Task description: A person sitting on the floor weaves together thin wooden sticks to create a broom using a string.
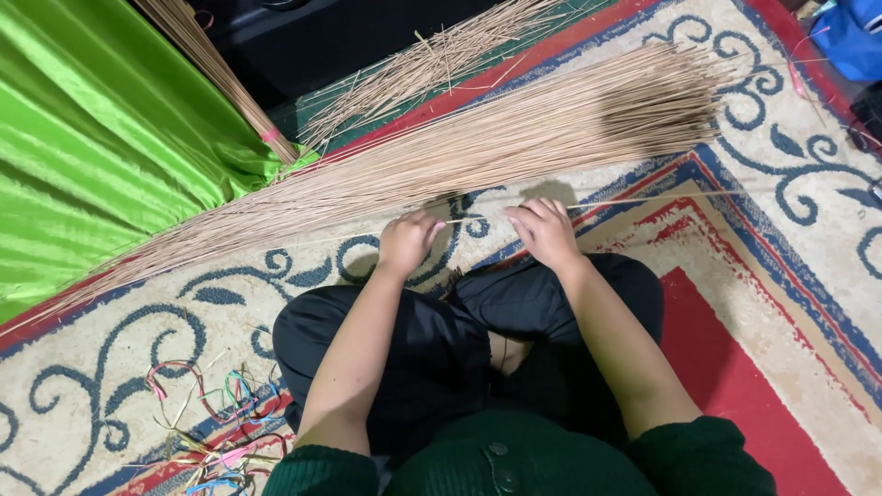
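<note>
— Looking at the left hand [407, 241], how far open is it?

— Hardly at all. It is curled into a loose fist, knuckles up, with the fingertips tucked under and pinched on a single thin stick [478, 219] that runs sideways between both hands.

— And the right hand [544, 230]?

— Much the same: fingers bent down and closed narrowly on that same stick, a little further along it. Past the right hand the stick carries on outward as a pale line over the patterned carpet [790, 276]. Whether the thumbs press from below I cannot tell; they are hidden under the fingers.

— What lies just beyond the hands?

— A long sheaf of thin tan sticks [478, 152], spread flat on the carpet right ahead of the knuckles, close to them. It fans wide beyond the right hand and narrows to a point far out past the left.

— Anything further off?

— Beyond that sheaf, a smaller loose bundle of sticks [432, 64], and a tied bundle [220, 73] leaning over shiny green cloth [101, 138] out past the left hand. Behind the left elbow, near the knee, lies a tangle of coloured strings [216, 418]. The person sits cross-legged in dark trousers, forearms bare.
</note>
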